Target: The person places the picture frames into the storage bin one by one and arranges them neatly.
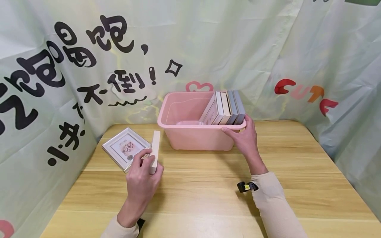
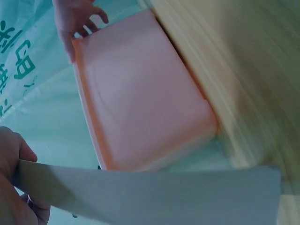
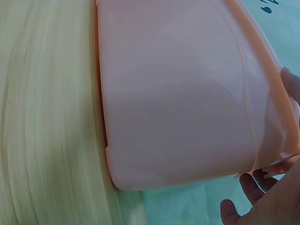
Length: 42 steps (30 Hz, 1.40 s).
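Note:
My left hand (image 1: 142,180) grips a pale picture frame (image 1: 155,148), held upright and edge-on to the head view, so its face is hidden. In the left wrist view the frame's broad side edge (image 2: 154,194) stretches across the bottom. A silver-white picture frame (image 1: 114,150) with a pink flower print lies face up on the table, just beyond that hand. At the pink plastic bin (image 1: 199,138), my right hand (image 1: 246,140) grips the front right corner of the rim, thumb at the front. Several frames (image 1: 211,110) stand side by side in the bin's right half, leaning slightly.
A wooden table (image 1: 202,201) carries everything. Behind it hangs a pale green curtain (image 1: 232,49) printed with lettering, close to the back of the bin. Inside the bin, the left half shows bare pink wall (image 1: 184,110).

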### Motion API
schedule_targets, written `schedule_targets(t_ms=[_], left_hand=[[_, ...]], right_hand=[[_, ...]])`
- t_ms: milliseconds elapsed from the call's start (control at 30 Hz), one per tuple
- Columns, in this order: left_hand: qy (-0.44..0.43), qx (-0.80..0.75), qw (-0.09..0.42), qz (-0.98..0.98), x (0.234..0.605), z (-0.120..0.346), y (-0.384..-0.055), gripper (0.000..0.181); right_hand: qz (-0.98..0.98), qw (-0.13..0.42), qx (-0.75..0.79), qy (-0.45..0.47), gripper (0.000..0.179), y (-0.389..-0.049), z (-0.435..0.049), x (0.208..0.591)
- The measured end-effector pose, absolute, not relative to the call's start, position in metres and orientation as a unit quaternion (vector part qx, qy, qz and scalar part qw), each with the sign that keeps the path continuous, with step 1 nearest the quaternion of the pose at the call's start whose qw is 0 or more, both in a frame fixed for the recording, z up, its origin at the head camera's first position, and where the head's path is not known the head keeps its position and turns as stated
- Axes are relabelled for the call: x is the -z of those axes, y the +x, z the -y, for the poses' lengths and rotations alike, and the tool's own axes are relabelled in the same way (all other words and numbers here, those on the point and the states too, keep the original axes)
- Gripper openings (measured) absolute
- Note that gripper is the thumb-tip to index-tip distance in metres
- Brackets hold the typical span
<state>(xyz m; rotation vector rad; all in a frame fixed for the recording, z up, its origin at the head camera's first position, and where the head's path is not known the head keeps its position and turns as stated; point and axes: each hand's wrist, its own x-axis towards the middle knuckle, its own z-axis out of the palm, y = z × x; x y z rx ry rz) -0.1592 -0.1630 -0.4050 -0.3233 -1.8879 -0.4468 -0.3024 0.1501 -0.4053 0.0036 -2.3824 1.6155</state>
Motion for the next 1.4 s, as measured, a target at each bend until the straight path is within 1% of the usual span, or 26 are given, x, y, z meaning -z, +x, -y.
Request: schedule_targets(t_ms=[267,367,467,700,833,1033,1100,1233,1333,1400], left_hand=[[-0.104,0.200,0.553,0.802,0.406,0.170,-0.157,0.010],[-0.101,0.203,0.543,0.808,0.404,0.172,-0.155,0.009],[-0.095,0.206,0.523,0.821,0.400,0.174,-0.152,0.012],[-0.026,0.200,0.432,0.879,0.381,0.178,-0.142,0.024],[-0.002,0.191,0.388,0.902,0.367,0.182,-0.138,0.029],[0.028,0.174,0.288,0.941,0.348,0.186,-0.138,0.057],[0.033,0.165,0.256,0.952,0.342,0.186,-0.138,0.064],[0.037,0.146,0.201,0.968,0.331,0.186,-0.142,0.069],[0.037,0.131,0.173,0.976,0.323,0.186,-0.148,0.071],[0.035,0.120,0.160,0.979,0.318,0.187,-0.153,0.070]], right_hand=[[0.823,0.130,-0.552,-0.003,0.107,-0.302,-0.152,0.405],[0.822,0.130,-0.554,-0.006,0.107,-0.302,-0.152,0.405],[0.822,0.130,-0.554,-0.009,0.107,-0.302,-0.152,0.405],[0.820,0.131,-0.557,-0.002,0.106,-0.302,-0.151,0.406],[0.819,0.129,-0.559,0.001,0.107,-0.302,-0.149,0.406],[0.820,0.126,-0.559,0.000,0.108,-0.303,-0.149,0.405],[0.820,0.124,-0.559,0.001,0.108,-0.302,-0.149,0.405],[0.821,0.124,-0.557,0.002,0.107,-0.302,-0.150,0.405],[0.823,0.128,-0.553,0.002,0.106,-0.302,-0.151,0.405],[0.824,0.129,-0.552,0.002,0.106,-0.302,-0.151,0.405]])
